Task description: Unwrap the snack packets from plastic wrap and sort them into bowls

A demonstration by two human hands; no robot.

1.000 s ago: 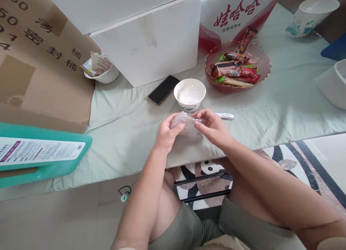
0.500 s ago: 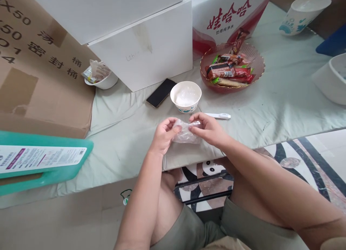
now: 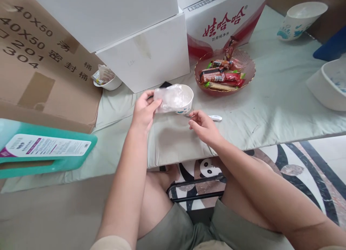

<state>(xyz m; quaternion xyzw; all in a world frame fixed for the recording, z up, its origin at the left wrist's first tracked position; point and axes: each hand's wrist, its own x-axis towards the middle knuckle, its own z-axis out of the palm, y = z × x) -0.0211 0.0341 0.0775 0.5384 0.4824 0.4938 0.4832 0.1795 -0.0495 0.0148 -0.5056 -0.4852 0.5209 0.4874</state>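
Observation:
Lifted over the near left side of a white paper bowl (image 3: 187,95), a crinkled clear plastic bag (image 3: 168,98) is pinched between the thumb and fingers of my left hand (image 3: 143,109). It hides part of the bowl. My right hand (image 3: 204,126) hovers just in front of the bowl, its fingers loosely bent, with a gap between thumb and forefinger and nothing seen in them. Behind that hand lies a slim white pen-like tool (image 3: 216,118), partly covered by the fingers. A dark phone (image 3: 165,84) shows only in part behind the bag.
A pink glass bowl (image 3: 198,82) with wrapped snacks stands behind right. White boxes (image 3: 159,58) and a red-and-white carton (image 3: 224,30) line the back. To the left are a cardboard box (image 3: 59,109) and a green jug (image 3: 89,138). White containers (image 3: 321,87) stand far right.
My right hand has let go of the plastic bag. My left hand has raised the bag and carried it left and away from me, toward the paper bowl. The view has shifted slightly.

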